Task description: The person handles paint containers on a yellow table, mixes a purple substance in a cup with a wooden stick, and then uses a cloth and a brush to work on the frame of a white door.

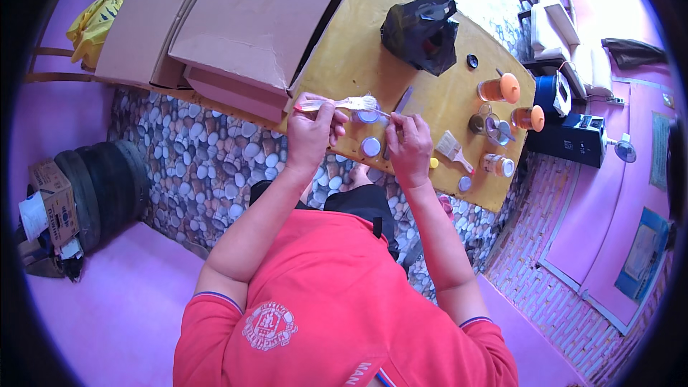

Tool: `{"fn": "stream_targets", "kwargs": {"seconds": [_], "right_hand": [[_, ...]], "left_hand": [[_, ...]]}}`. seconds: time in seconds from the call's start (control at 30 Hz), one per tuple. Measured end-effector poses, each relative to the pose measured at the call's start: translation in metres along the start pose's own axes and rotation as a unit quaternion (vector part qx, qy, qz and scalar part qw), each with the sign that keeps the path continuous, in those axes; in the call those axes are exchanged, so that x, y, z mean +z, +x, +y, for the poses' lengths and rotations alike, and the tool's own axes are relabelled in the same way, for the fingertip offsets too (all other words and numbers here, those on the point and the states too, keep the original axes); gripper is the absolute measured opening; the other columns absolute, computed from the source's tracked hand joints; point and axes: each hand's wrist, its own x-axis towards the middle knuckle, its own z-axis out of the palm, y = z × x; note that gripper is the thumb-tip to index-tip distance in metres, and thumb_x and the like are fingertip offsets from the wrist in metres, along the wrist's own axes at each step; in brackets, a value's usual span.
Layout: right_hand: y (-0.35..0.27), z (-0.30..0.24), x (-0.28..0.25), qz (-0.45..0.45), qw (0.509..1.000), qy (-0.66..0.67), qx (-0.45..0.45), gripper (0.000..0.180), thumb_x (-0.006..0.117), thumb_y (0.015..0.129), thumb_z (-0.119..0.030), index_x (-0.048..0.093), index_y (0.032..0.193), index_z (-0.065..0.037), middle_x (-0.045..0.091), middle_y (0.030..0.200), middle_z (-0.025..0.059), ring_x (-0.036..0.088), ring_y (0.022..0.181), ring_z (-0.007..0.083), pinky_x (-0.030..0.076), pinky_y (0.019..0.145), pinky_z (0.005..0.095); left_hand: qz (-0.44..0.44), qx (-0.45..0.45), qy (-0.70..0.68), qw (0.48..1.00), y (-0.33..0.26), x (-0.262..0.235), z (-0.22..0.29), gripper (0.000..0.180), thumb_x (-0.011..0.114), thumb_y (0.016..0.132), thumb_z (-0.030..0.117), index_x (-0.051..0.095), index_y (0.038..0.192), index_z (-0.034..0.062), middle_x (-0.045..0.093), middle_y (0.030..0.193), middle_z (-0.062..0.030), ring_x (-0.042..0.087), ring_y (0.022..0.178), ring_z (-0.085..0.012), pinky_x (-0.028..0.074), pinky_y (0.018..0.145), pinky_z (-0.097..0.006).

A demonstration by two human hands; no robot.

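Observation:
My left hand [312,132] is closed round the handle of a pale paintbrush [344,104], its bristles toward the right. My right hand [408,147] pinches a thin slender stick [383,112], whose tip is close to the bristles; its exact kind is too small to tell. Under the bristles stands a small jar [367,117], partly hidden by the brush. A second small jar with a pale top [370,147] is between my hands on the yellow table [344,36]. To the right of my right hand lies a wide flat paintbrush [451,147] with a red-tipped handle.
Large cardboard boxes [251,18] fill the table's left side. A black plastic bag [421,34] sits at the back. Rightward are orange-lidded jars [498,89], a glass mug [487,125], a small jar [496,165] and a round black lid [472,61].

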Motion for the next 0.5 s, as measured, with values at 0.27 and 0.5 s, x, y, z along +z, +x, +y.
{"fn": "stream_targets", "kwargs": {"seconds": [0.27, 0.5], "right_hand": [[-0.004, 0.000, -0.002, 0.007, 0.999, 0.027, 0.037, 0.013, 0.068, 0.084, -0.004, 0.067, 0.097, -0.001, 0.062, 0.083, 0.0130, 0.064, 0.077, 0.0290, 0.051, 0.071, 0.0406], [-0.011, 0.011, 0.011, 0.052, 0.961, 0.148, 0.226, 0.014, 0.069, 0.089, -0.009, 0.072, 0.097, 0.002, 0.069, 0.085, 0.0105, 0.067, 0.075, 0.0197, 0.053, 0.071, 0.0321]], "left_hand": [[0.006, -0.009, 0.000, 1.000, -0.002, 0.004, 0.000, 0.008, 0.055, 0.100, 0.012, 0.053, 0.100, 0.0043, 0.068, 0.078, -0.0112, 0.063, 0.057, -0.0132, 0.047, 0.044, -0.025], [0.004, -0.003, -0.006, 1.000, 0.000, 0.003, -0.001, 0.008, 0.055, 0.100, 0.011, 0.054, 0.101, 0.0041, 0.068, 0.078, -0.0113, 0.063, 0.057, -0.0135, 0.047, 0.044, -0.025]]}}
